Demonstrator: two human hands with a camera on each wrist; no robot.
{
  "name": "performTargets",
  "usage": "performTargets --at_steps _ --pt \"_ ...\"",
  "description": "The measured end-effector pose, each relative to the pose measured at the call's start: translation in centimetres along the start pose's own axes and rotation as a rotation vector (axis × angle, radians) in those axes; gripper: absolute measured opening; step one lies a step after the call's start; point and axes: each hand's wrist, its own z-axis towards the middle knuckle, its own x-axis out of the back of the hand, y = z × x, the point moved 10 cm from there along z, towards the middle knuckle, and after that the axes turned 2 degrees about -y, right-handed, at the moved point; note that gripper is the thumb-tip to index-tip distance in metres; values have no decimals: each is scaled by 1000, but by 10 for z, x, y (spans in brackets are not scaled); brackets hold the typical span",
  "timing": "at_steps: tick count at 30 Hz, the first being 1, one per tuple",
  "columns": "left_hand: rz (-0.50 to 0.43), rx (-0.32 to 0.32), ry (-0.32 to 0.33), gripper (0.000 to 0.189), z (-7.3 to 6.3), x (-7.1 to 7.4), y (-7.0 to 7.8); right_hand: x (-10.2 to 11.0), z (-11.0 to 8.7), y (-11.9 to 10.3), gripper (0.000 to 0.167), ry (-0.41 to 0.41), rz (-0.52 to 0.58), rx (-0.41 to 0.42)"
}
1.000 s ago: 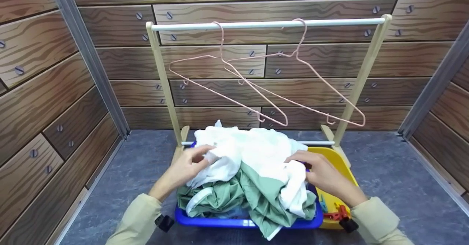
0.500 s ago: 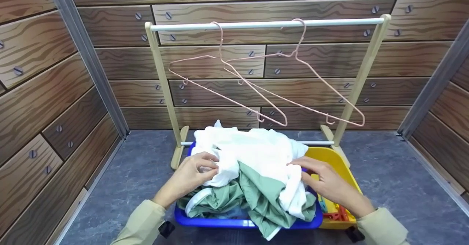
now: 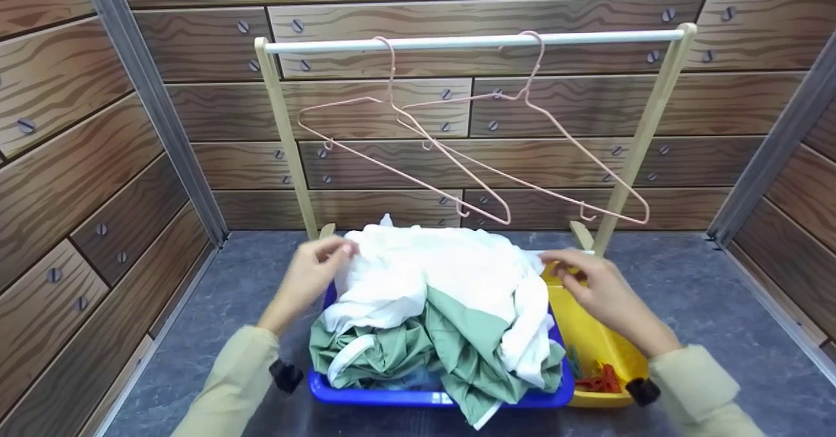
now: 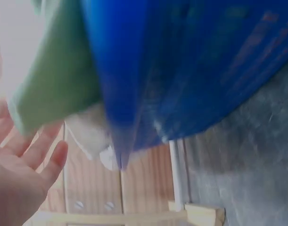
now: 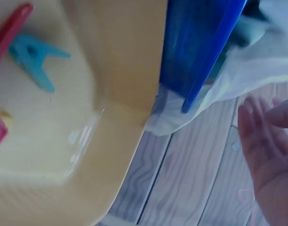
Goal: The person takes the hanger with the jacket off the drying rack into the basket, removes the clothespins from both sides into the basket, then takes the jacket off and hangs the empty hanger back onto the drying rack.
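A heap of laundry fills a blue basket [image 3: 379, 396]. White cloth [image 3: 450, 260] lies spread over its top, and crumpled green fabric [image 3: 470, 358] with white trim hangs over the front rim. My left hand [image 3: 310, 270] is at the back left corner of the white cloth, fingers loosely bent; in the left wrist view they are spread beside a flap of green fabric [image 4: 59, 89]. At the back right corner, my right hand [image 3: 597, 287] hovers over the yellow tub, its fingers apart from the white cloth [image 5: 261, 70] in the right wrist view.
Behind the basket stands a wooden rack with a white rail [image 3: 470, 42]. Two pink hangers [image 3: 562, 120] hang from it. The yellow tub [image 3: 588, 332], right of the basket, holds red clothespins [image 3: 607, 379] and a teal clothespin [image 5: 35, 59]. Wood-patterned walls enclose the grey floor [image 3: 679, 293].
Both hands have let go of the white cloth and moved back and outward, the left to the back left, the right to the back right. The white cloth's left side now lies lower and more spread.
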Motion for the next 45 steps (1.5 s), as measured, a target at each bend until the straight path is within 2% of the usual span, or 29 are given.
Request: performTargets --at_steps 2,4,8,11,15,18,23,25,28,30,33,35,37,40,42,45 --pt "55 31 37 16 11 8 -10 0 7 17 30 -2 -35 -75" --pt "108 66 43 18 22 12 -21 -5 14 33 29 -25 -34 -148" --pt "199 125 -9 25 36 9 -43 -21 26 58 33 -92 10 -244" --pt "278 131 -77 38 44 -2 -52 -31 37 64 37 -126 53 -262" --pt "410 99 -159 63 57 -20 -54 -42 50 63 43 -168 78 -294" --pt "498 42 -219 70 65 -32 -50 -50 58 62 48 -195 77 -338" --pt "609 -63 -372 55 63 -53 -45 -64 65 59 55 -250 111 -373" --pt "638 -82 -398 45 61 -57 -45 -68 66 58 59 -260 137 -380" --pt "635 -102 -390 33 60 -59 -44 -74 70 55 63 -255 177 -369" --pt "621 -101 -372 29 61 -57 -45 -78 73 50 59 -266 186 -328" --pt "591 -102 -343 25 64 -57 -45 -81 77 45 42 -270 140 -260" --pt "584 -114 -308 23 64 -54 -44 -82 79 44 29 -253 97 -245" --pt "606 -152 -266 20 65 -50 -39 -80 80 47 18 -211 48 -265" --pt "647 -228 -189 21 65 -45 -30 -75 83 50 12 -154 2 -286" --pt "682 -273 -149 22 65 -43 -25 -73 86 48 10 -131 -21 -277" --pt "679 -289 -114 21 65 -39 -24 -71 89 42 9 -114 -46 -230"
